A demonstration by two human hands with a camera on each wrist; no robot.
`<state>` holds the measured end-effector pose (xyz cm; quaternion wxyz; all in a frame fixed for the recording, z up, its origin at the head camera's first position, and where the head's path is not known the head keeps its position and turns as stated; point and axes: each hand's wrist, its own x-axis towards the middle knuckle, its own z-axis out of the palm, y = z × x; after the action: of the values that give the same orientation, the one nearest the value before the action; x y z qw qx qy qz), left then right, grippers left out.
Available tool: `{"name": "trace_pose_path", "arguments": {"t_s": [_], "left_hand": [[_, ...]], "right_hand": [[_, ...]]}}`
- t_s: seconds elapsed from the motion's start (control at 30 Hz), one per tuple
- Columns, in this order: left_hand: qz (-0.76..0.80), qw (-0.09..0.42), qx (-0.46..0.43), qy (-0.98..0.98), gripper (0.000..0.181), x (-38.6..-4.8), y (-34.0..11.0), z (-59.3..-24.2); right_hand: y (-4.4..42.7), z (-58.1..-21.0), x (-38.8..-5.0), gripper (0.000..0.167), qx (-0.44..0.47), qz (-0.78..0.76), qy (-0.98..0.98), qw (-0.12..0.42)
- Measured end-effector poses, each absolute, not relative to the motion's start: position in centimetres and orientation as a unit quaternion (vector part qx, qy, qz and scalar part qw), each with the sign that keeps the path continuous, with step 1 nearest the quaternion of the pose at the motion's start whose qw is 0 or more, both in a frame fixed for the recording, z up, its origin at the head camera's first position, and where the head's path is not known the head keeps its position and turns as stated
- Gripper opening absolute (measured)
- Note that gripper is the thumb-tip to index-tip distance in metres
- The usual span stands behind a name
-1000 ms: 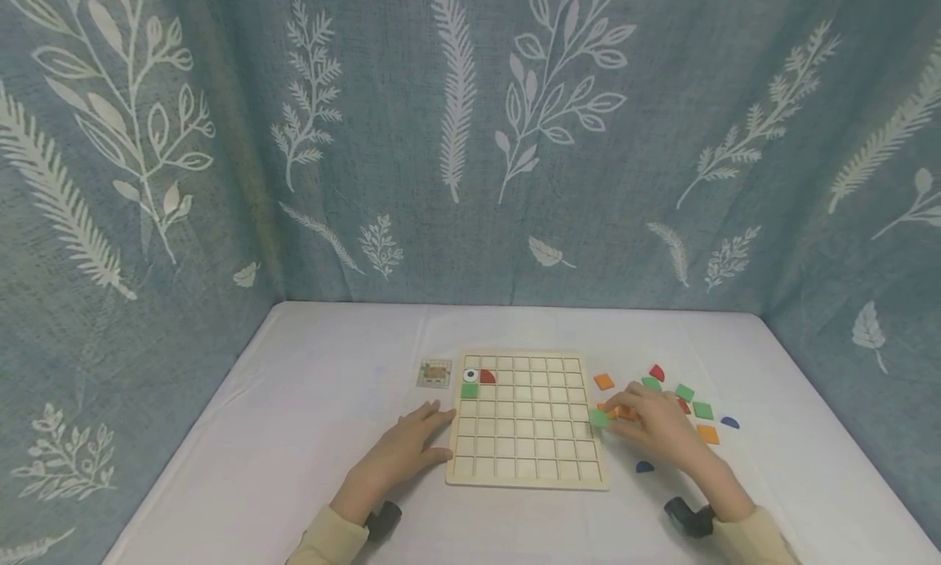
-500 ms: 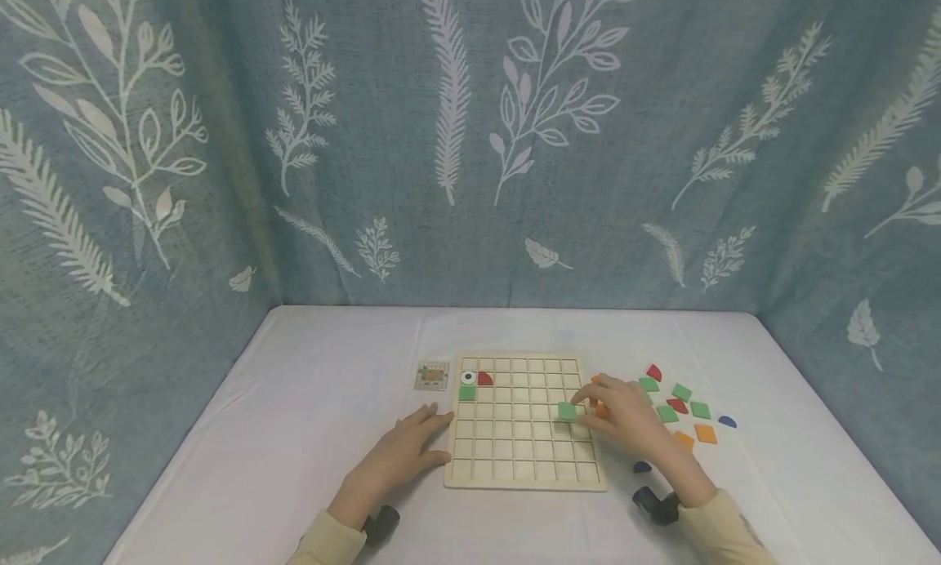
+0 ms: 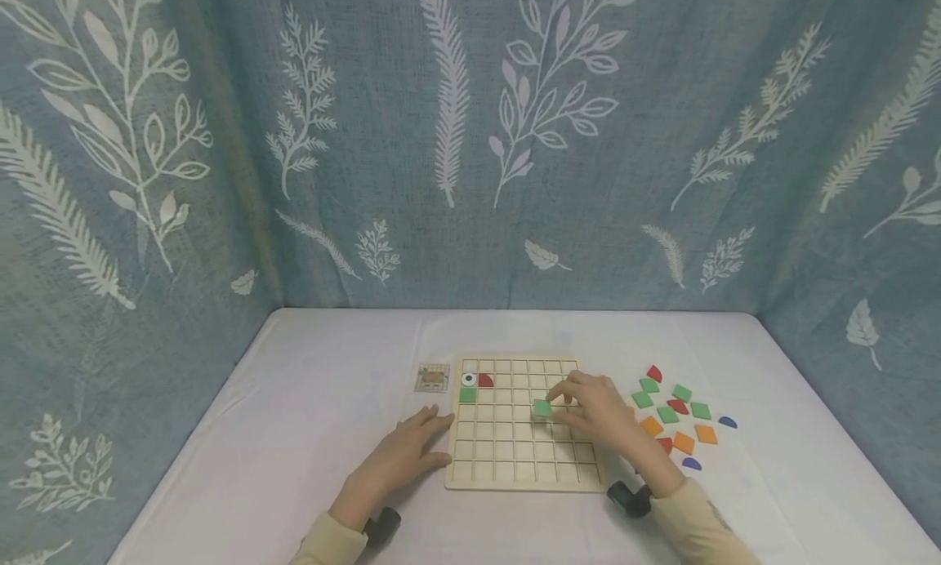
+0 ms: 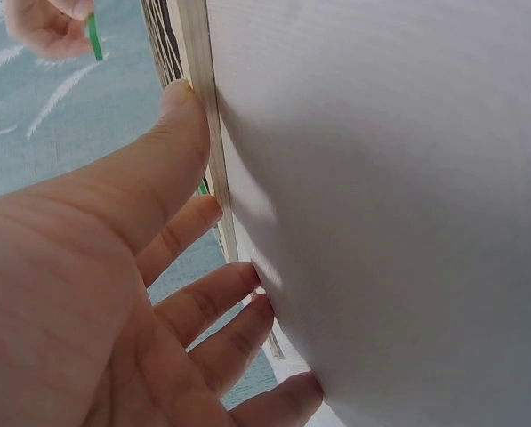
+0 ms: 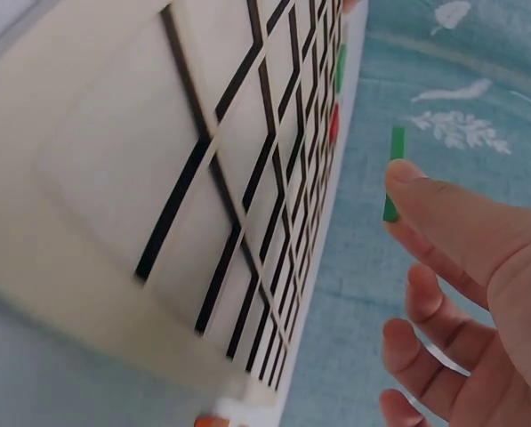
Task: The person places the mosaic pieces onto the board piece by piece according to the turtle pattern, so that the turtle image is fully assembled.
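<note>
A pale wooden grid board (image 3: 507, 471) lies on the white table. My left hand (image 3: 403, 449) rests at its left edge, and the left wrist view shows the thumb and fingers touching the rim, fairly straight. Over the right half of the board, my right hand (image 3: 599, 410) pinches a green square tile (image 3: 541, 408) between thumb and forefinger. The right wrist view shows that tile (image 5: 398, 142) edge-on, held apart from the board. In the board's upper left cells sit a round eye tile (image 3: 469, 379), a red quarter-circle tile (image 3: 485, 380) and a green square tile (image 3: 467, 395).
A small picture card (image 3: 432, 378) lies left of the board's top corner. Right of the board are scattered loose green square tiles (image 3: 681, 393), orange square tiles (image 3: 706, 433), red quarter-circles (image 3: 654, 374) and blue half-circles (image 3: 727, 422). A patterned curtain (image 3: 470, 263) stands behind the table.
My right hand has carried the green square tile leftward, from the board's right edge to over its cells. The left hand has stayed at the left edge.
</note>
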<state>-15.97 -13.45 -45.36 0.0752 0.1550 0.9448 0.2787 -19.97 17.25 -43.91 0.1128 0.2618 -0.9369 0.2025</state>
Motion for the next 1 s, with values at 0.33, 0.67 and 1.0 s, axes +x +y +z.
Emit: {"name": "trace_pose_path", "arguments": {"t_s": [0.33,0.67,1.0], "left_hand": [[0.282,0.076,0.156,0.944,0.061,-15.9,-13.5,-45.4],[0.277,0.077,0.157,0.945,0.062,-16.1,-13.5,-45.7],[0.272,0.070,0.163,0.946,0.062,-16.3,-13.6,-45.9]], "right_hand": [[15.4,-44.5,-21.2,0.022,0.286,0.209,-0.926,0.132],[13.6,-44.6,-22.1,0.020,0.276,0.202,-0.933,0.116],[11.6,-45.0,-22.9,0.019,0.274,0.212,-0.933,0.098]]}}
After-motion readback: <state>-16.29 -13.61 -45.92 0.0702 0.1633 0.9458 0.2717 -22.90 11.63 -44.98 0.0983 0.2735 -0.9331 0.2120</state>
